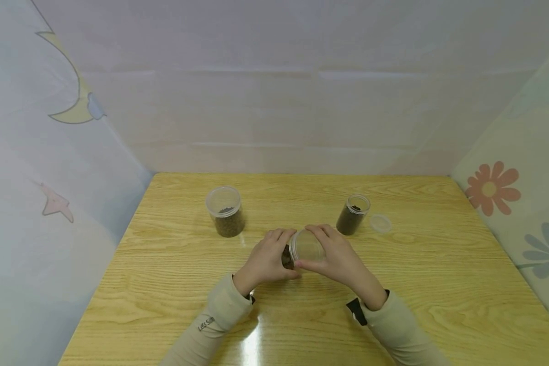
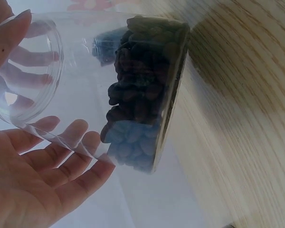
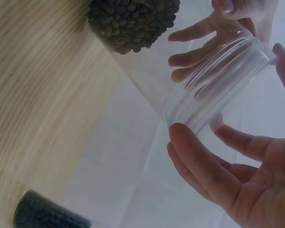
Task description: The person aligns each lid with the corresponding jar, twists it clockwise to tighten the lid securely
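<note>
My left hand (image 1: 267,257) grips a clear plastic jar (image 2: 83,80) by its side, fingertips curved along the wall. Dark bean-like pieces (image 2: 137,90) lie heaped at its base end. The jar leans over the table, its mouth end turned to the right. At that end my right hand (image 1: 335,255) holds the clear round lid (image 1: 310,245), thumb and fingers spread around its edge. In the right wrist view, ridged rings (image 3: 218,85) show at the mouth, between the right thumb and fingers.
A wide clear jar (image 1: 226,213), partly filled with dark pieces, stands uncovered at the back left. Back right is a narrower jar (image 1: 351,216) with dark contents, a clear lid (image 1: 380,223) lying flat beside it. Fabric walls (image 1: 279,127) border the wooden table (image 1: 439,284).
</note>
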A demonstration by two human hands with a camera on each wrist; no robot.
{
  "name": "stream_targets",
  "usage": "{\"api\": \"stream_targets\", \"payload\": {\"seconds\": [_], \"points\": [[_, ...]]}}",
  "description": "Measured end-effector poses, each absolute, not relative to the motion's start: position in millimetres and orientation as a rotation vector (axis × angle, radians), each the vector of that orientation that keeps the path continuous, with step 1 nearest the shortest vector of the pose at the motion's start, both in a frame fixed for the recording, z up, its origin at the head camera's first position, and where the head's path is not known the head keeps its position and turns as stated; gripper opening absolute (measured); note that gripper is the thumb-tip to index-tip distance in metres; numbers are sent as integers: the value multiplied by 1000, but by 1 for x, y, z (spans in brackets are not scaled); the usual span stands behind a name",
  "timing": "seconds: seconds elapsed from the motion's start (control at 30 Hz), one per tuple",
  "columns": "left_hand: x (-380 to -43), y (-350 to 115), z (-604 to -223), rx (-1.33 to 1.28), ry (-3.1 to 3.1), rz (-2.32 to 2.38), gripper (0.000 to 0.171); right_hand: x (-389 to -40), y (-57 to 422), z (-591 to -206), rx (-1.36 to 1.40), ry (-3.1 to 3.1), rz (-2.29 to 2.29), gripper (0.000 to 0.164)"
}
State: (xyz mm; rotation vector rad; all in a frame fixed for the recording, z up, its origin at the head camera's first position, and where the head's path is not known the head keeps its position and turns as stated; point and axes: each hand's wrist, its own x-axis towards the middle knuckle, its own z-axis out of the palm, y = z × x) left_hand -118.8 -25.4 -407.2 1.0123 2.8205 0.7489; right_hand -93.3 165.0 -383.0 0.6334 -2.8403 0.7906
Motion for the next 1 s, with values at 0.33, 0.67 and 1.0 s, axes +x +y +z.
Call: {"api": "stream_targets", "payload": {"seconds": [0.33, 0.67, 1.0], "points": [[-118, -25, -407, 994, 2813, 749, 92, -93, 160, -385, 503, -2894, 774, 75], [-119, -25, -407, 1008, 2822, 738, 93, -93, 154, -381, 363, -2973, 762, 78], [-119, -24, -407, 1011, 2823, 718, 92, -90, 153, -381, 356, -3002, 695, 80]]}}
